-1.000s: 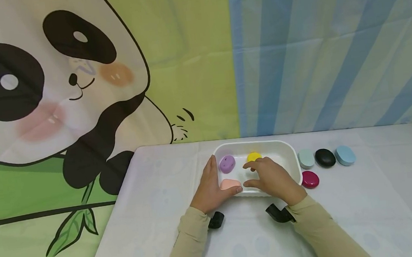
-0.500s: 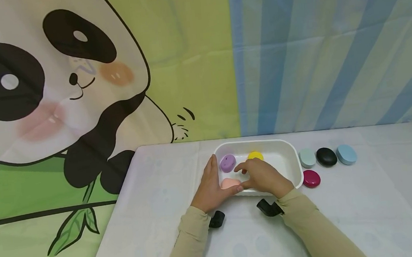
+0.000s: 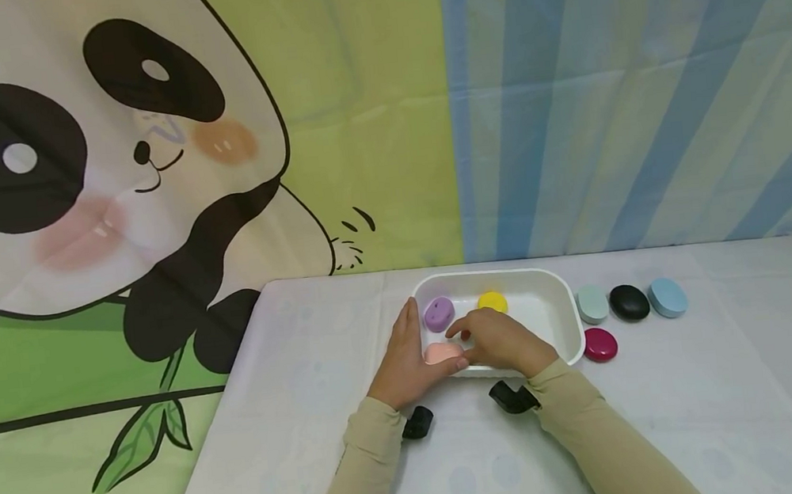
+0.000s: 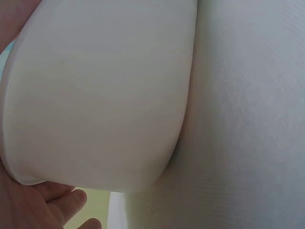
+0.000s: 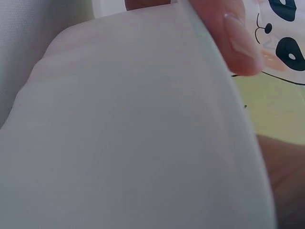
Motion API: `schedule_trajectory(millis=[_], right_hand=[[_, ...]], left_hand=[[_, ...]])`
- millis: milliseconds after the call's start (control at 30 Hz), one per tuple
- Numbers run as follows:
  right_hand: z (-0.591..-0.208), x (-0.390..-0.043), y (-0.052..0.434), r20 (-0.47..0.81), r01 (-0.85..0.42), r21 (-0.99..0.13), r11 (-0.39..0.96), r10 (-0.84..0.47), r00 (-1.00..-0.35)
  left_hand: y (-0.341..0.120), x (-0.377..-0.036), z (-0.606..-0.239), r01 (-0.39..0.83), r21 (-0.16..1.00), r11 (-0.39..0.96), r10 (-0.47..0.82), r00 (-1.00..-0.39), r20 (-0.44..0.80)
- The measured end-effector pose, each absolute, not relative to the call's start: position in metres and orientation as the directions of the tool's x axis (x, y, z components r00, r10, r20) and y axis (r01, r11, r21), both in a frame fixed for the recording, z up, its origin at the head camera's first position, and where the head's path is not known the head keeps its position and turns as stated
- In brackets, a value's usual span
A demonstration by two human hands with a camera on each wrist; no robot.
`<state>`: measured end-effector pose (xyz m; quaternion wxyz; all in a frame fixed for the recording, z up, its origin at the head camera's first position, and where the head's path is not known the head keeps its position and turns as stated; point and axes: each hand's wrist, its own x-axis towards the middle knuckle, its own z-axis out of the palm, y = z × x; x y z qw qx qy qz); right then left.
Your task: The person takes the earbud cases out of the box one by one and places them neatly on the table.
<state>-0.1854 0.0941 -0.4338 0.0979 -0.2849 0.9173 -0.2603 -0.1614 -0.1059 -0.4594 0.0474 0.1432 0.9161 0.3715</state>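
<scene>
A white tray (image 3: pixel 530 298) stands on the table, with a purple oval piece (image 3: pixel 439 314), a yellow round piece (image 3: pixel 492 301) and a peach rounded piece (image 3: pixel 442 352) in it. My left hand (image 3: pixel 407 361) grips the tray's near left corner, its thumb along the near rim and its fingers up the left side. Over the near rim reaches my right hand (image 3: pixel 501 342), thumb and index finger apart beside the peach piece; contact with it is unclear. In the left and right wrist views, the tray's outer walls (image 4: pixel 100 105) (image 5: pixel 133 124) hide what lies inside.
Right of the tray lie a mint piece (image 3: pixel 592 304), a black oval piece (image 3: pixel 629 303), a light blue piece (image 3: pixel 668 298) and a crimson piece (image 3: pixel 600 345). A printed curtain (image 3: pixel 370 122) hangs behind the white table (image 3: pixel 723 374).
My right hand has moved left inside the tray, from near the yellow piece to the peach piece. The left hand keeps its place on the tray, and the pieces look unmoved.
</scene>
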Motion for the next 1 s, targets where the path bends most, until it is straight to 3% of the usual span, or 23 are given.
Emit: schedule_trajectory(millis=[500, 800, 1000], right_hand=[[-0.4349, -0.1888, 0.0876, -0.020, -0.527, -0.559, 0.641, -0.646, -0.763], [-0.4390, -0.1892, 0.0854, 0.005, -0.512, -0.546, 0.663, -0.608, -0.794], [-0.4342, -0.1860, 0.0895, -0.038, -0.436, -0.537, 0.722, -0.537, -0.843]], left_hand=[[-0.1052, -0.1606, -0.4589, 0.223, 0.711, 0.667, 0.295, -0.955, 0.023], [-0.1058, -0.1608, -0.4603, 0.215, 0.707, 0.673, 0.291, -0.957, 0.014], [-0.1062, -0.1618, -0.4623, 0.231, 0.703, 0.673, 0.301, -0.953, 0.025]])
